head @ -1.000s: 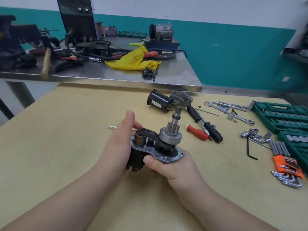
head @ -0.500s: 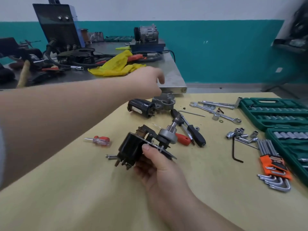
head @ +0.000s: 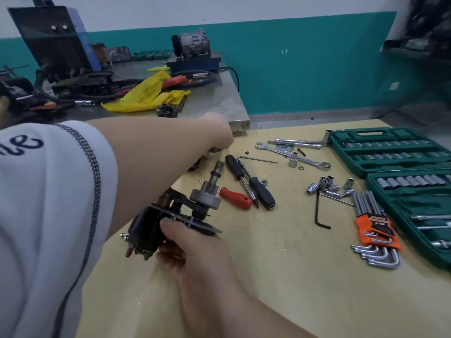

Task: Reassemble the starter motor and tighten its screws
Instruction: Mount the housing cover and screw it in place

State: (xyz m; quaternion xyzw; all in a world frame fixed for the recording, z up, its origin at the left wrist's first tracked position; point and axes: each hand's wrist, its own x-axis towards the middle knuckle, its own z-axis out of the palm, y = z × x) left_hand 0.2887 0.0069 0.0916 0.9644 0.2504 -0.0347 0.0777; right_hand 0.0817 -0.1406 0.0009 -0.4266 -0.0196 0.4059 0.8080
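Two hands at work: left hand [head: 217, 135] reaches across to the far housing part on the bench [head: 280, 264], fingers hidden, so its grip I cannot tell. Starter motor [head: 170, 215] sits mid-air above the bench, right hand [head: 192, 250] clenched around its black body, thumb on the plate. Looks heavy, rigid metal; the shaft is likely greasy, so hold the body. Rightward: one red screwdriver [head: 235, 197], two black drivers, two green socket cases [head: 380, 147].
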